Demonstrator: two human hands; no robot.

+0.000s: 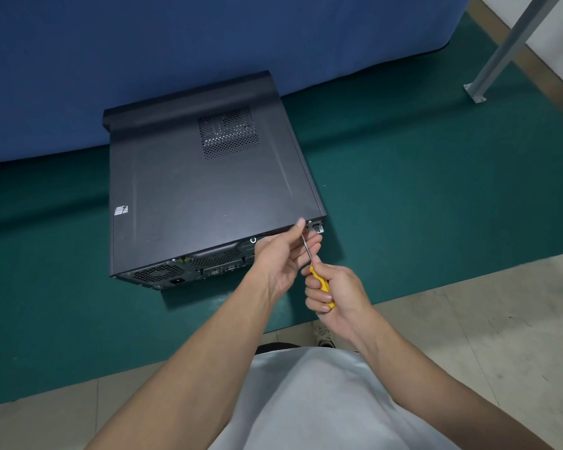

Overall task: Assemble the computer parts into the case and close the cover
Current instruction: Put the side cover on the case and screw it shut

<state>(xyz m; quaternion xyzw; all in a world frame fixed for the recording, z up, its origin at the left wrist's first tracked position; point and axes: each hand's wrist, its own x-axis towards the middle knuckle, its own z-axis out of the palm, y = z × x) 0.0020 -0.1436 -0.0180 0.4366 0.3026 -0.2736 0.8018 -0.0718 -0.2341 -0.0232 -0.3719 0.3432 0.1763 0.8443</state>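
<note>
A dark grey computer case (202,190) lies on its side on the green floor mat, its cover panel on top with a vent grille (229,132). Its rear panel with ports and fan openings (189,267) faces me. My right hand (335,297) grips the yellow handle of a screwdriver (319,282). The metal shaft points up toward the case's near right rear corner. My left hand (283,254) pinches the shaft near its tip, beside a screw (309,222) at that corner.
The green mat (436,206) covers the floor around the case. A blue padded wall (143,43) stands right behind it. A grey metal post (501,50) is bolted down at the far right. Beige tiles (485,319) lie near me.
</note>
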